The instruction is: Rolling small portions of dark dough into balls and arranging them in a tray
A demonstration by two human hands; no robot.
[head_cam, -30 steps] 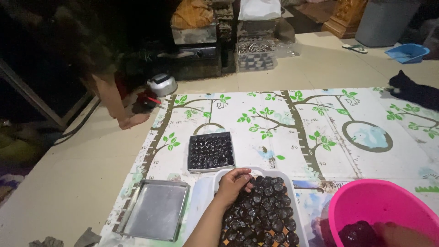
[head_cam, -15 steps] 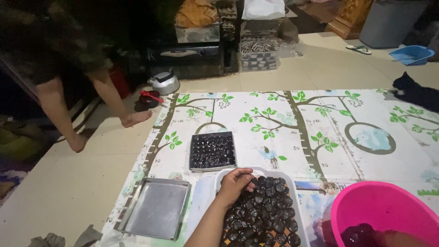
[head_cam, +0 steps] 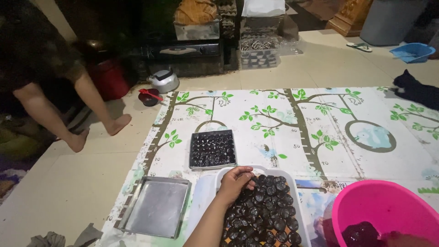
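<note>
Far left: bare legs and feet point(head_cam: 77, 139) of another person, standing on the pale floor point(head_cam: 68, 192); body dark and hard to see.
Low left corner: grey cloth point(head_cam: 50, 240), crumpled on the floor.
Left on the mat: flat metal tray point(head_cam: 155, 212), shiny inside; just beside the white tray.
Back left: small silver pot point(head_cam: 163, 81) and a dark bowl with a red spoon point(head_cam: 150, 96), on the floor at the mat's edge.
Mat: play mat point(head_cam: 297, 123) with green trees and leaves, spread flat on the floor.
Middle: square black box point(head_cam: 212, 149), packed with dark round sweets in rows; just behind the white tray, a little apart from it.
Left hand: left hand point(head_cam: 235, 183) reaching in from below; fingers curled down onto the dark round balls point(head_cam: 267, 212); touching them at the tray's back left corner; cannot tell if one is pinched, since the fingertips hide it.
White tray: white tray point(head_cam: 215, 180) heaped with dark round balls; near the bottom edge, between the metal tray and the pink tub.
Right: pink tub point(head_cam: 379, 206) with a dark sticky lump point(head_cam: 361, 233) inside.
Right hand: only a blurry bit at the bottom edge, in the tub; cannot tell the grip.
Far right back: blue dustpan point(head_cam: 414, 51) on the floor; black cloth point(head_cam: 418, 91) on the mat's edge.
</note>
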